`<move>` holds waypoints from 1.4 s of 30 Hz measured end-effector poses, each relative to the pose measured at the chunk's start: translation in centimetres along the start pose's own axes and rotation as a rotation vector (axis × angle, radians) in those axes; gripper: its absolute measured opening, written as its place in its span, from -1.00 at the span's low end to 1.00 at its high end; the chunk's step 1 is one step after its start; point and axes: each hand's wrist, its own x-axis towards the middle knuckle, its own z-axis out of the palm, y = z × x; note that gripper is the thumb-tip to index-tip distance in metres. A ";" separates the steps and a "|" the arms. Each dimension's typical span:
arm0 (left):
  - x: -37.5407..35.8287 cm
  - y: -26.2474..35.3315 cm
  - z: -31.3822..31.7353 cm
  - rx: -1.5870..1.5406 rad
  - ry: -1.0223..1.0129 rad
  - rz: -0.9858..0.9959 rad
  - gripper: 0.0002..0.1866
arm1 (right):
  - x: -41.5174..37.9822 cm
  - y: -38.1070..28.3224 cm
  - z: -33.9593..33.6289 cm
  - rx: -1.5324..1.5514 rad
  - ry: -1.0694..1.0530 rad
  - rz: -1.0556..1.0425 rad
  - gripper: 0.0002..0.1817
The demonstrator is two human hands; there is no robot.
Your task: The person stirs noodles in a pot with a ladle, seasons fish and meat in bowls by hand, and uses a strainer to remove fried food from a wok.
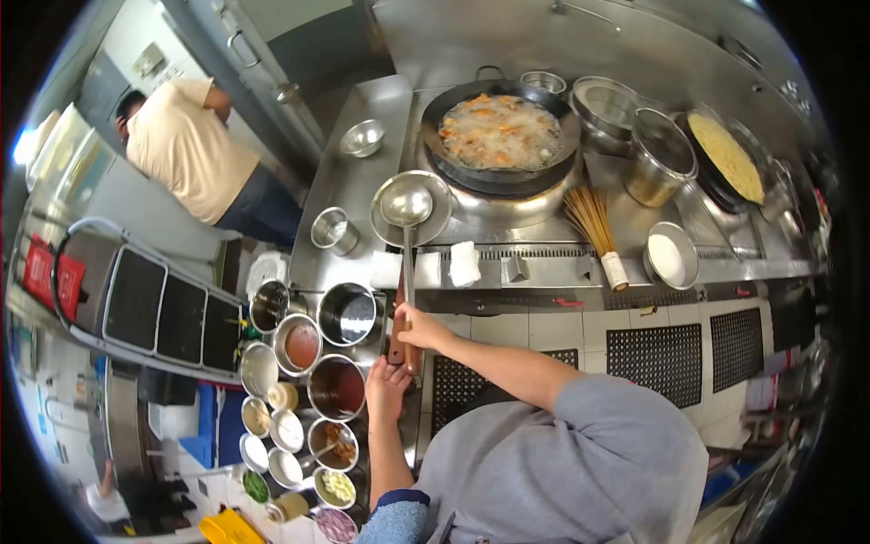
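My right hand [424, 328] is wrapped round the wooden handle of a steel ladle [407, 207]. The ladle's bowl lies over a round, flat metal skimmer [439, 214]. A second wooden handle [397, 337], apparently the skimmer's, runs alongside. My left hand [388, 388] has its fingers curled at the lower end of the handles; its exact grip is partly hidden. Beyond the tools, a large black wok [566, 156] stands on the burner, with orange-brown pieces [494, 131] frying in bubbling oil. A folded white cloth [465, 264] lies right of the ladle's shaft.
Steel pots of sauce [335, 388] and tubs of ingredients [337, 488] crowd the left side. A bamboo brush [594, 222], a bowl of white contents [671, 257], a deep pot [656, 168] and a pan of noodles [728, 156] stand right. Another person [190, 150] stands back left.
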 end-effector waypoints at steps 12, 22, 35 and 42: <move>7.8 2.5 4.9 -0.212 -0.394 -0.505 -0.70 | -3.3 -5.0 -7.3 0.834 -0.009 0.304 -0.78; 0.8 5.6 7.9 0.291 -0.340 -0.039 -0.81 | -10.2 -5.5 -8.4 -0.313 0.506 -0.004 -0.26; 11.1 11.7 24.4 0.704 -0.384 0.264 -0.93 | -12.9 -11.4 -30.4 0.109 0.471 -0.007 -0.40; 20.3 13.4 30.4 1.093 -0.343 0.277 -0.91 | -18.3 -10.2 -37.5 -0.779 0.441 0.078 -0.23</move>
